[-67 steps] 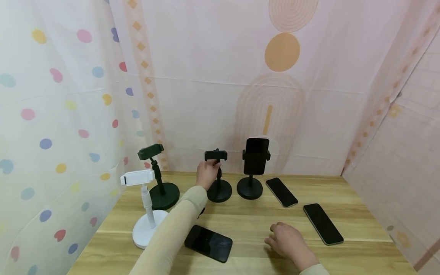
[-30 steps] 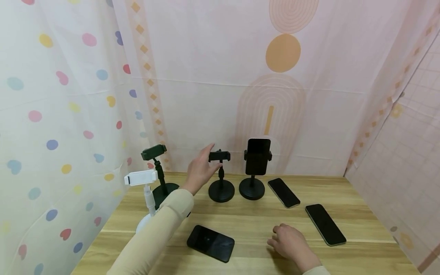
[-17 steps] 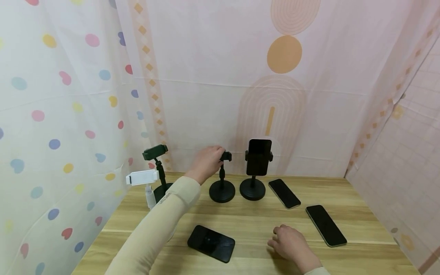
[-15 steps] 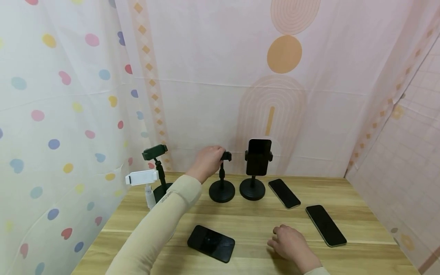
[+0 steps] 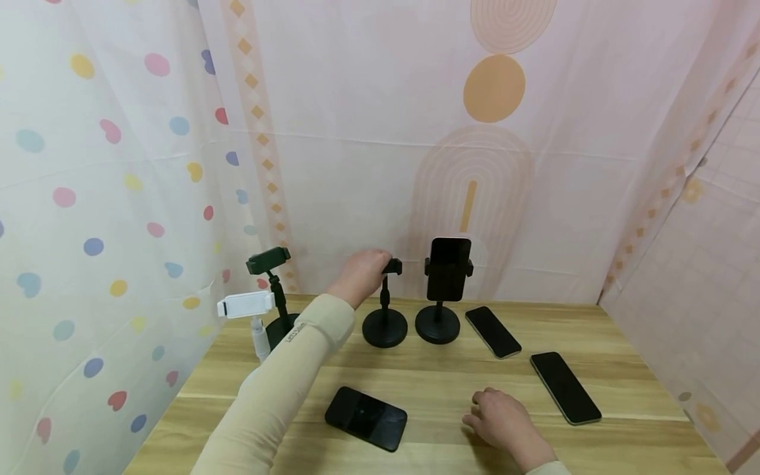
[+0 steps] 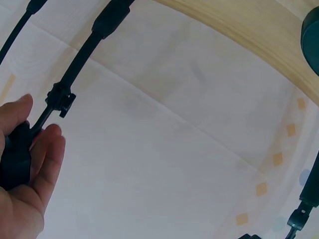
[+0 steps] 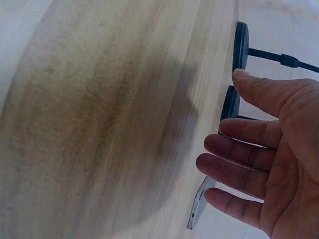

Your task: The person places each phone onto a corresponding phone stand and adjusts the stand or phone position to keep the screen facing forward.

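The black phone stand (image 5: 384,328) is upright near the back of the table (image 5: 451,369), and my left hand (image 5: 361,274) has its clamp. The left wrist view shows my thumb on one side and my fingers curled round the other, narrowed on it. From my head, my hand hides the clamp's left end.

Just to the right, a second black stand (image 5: 438,326) holds an upright phone (image 5: 448,269). Beyond it two more phones lie flat, one near that base (image 5: 493,332), one closer to me (image 5: 565,388).

On the left are a green stand (image 5: 268,260) and, in front, a white one (image 5: 246,305); my sleeve (image 5: 291,382) crosses before both, covering most of the white base. Another phone (image 5: 365,418) lies between my arms. My right hand (image 5: 503,422) is low over the table, fingers loosely bent and slightly apart; I cannot tell whether it touches the wood.
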Demonstrator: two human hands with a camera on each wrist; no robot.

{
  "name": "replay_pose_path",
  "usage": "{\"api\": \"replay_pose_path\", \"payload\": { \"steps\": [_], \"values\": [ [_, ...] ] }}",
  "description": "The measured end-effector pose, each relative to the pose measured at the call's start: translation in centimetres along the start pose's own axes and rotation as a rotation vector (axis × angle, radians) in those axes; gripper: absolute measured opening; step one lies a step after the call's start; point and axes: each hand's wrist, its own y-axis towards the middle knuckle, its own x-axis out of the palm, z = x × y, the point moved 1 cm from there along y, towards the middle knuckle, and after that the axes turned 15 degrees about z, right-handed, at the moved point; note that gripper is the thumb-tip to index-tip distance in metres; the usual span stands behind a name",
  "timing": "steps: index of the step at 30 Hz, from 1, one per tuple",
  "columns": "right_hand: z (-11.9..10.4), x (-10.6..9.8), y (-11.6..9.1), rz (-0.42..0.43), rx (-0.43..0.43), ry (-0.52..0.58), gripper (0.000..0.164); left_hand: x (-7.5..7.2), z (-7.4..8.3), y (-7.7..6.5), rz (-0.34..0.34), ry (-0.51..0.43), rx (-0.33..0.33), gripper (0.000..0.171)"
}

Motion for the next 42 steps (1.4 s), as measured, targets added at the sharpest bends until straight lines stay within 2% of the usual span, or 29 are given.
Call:
{"api": "replay_pose_path", "payload": {
  "steps": [8, 15, 23, 30, 34, 38, 42],
  "values": [
    [0.0, 0.1, -0.3, 0.0, -0.003, 0.004, 0.031, -0.4, 0.1, 0.8, -0.058, 0.0, 0.006, 0.011],
    [0.0, 0.1, -0.5, 0.014, -0.01, 0.002, 0.029, -0.6, 0.1, 1.3, -0.11, -0.002, -0.023, 0.005],
    [0.1, -0.1, -0.4, -0.016, 0.005, -0.005, 0.031, -0.8, 0.1, 1.8, -0.142, -0.002, -0.006, 0.005],
    [0.0, 0.0, -0.5, -0.043, 0.021, 0.005, 0.03, -1.3, 0.0, 2.5, -0.207, 0.009, -0.019, 0.006],
    [0.0, 0.0, -0.6, -0.041, 0.018, 0.006, 0.03, -1.6, 0.0, 2.7, -0.233, 0.001, -0.035, 0.001],
    [0.0, -0.1, -0.6, -0.036, 0.017, 0.005, 0.03, -1.7, 0.1, 2.8, -0.239, 0.008, -0.05, 0.002],
    [0.0, -0.1, -0.5, -0.028, 0.017, 0.007, 0.03, -1.4, 0.4, 2.4, -0.219, 0.043, -0.025, 0.008]
  ]
}}
